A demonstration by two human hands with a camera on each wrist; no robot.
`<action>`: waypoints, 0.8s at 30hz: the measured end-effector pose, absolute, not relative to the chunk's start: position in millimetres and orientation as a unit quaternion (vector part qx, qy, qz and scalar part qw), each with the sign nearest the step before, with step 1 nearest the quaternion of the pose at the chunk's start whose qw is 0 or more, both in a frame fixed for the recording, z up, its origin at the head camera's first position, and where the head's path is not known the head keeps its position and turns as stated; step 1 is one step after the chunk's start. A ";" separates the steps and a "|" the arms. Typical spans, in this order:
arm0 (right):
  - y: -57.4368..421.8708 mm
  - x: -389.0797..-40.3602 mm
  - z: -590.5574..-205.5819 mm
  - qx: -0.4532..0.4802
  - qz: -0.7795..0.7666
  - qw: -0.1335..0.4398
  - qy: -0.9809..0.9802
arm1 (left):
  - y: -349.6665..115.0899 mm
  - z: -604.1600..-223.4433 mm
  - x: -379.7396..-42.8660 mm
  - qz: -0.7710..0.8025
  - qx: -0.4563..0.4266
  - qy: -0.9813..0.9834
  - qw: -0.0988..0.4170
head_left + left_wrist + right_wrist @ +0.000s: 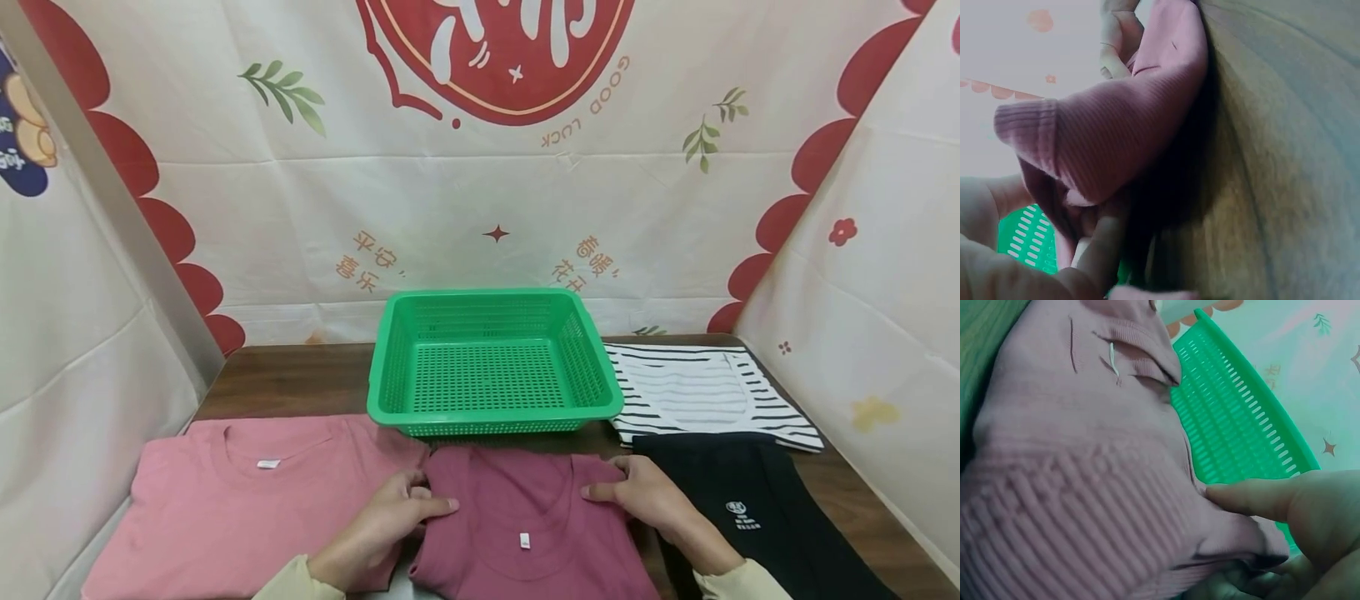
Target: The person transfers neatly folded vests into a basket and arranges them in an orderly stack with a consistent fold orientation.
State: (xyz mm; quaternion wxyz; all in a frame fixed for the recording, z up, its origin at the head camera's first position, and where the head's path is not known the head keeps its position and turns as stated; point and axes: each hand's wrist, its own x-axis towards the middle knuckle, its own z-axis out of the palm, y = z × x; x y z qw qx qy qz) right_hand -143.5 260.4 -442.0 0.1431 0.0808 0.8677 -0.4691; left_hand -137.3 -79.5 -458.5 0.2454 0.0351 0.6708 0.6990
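A folded mauve shirt [517, 508] with a small white neck label [525, 541] is between both hands at the front of the table. My left hand [397, 512] pinches its left edge, thumb on top and fingers curled underneath. On the opposite edge, my right hand [656, 500] grips the cloth near the shoulder, thumb above. Ribbed fabric of the shirt [1104, 125] fills the middle of the left wrist view, raised off the wood. In the right wrist view, the right thumb [1254, 497] presses the shirt [1079, 425], while the fingers below are partly hidden.
A green plastic basket [495, 419] stands behind the shirt. To the left lies a pink T-shirt [247, 500]. Black folded clothing [757, 475] and a striped black-and-white garment [780, 417] lie on the right. Printed cloth [480, 192] hangs around the wooden table [300, 379].
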 end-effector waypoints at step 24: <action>261.3 -118.1 -450.3 -0.101 -0.487 0.142 0.856 | -71.1 -460.2 -127.7 0.580 0.086 0.792 0.168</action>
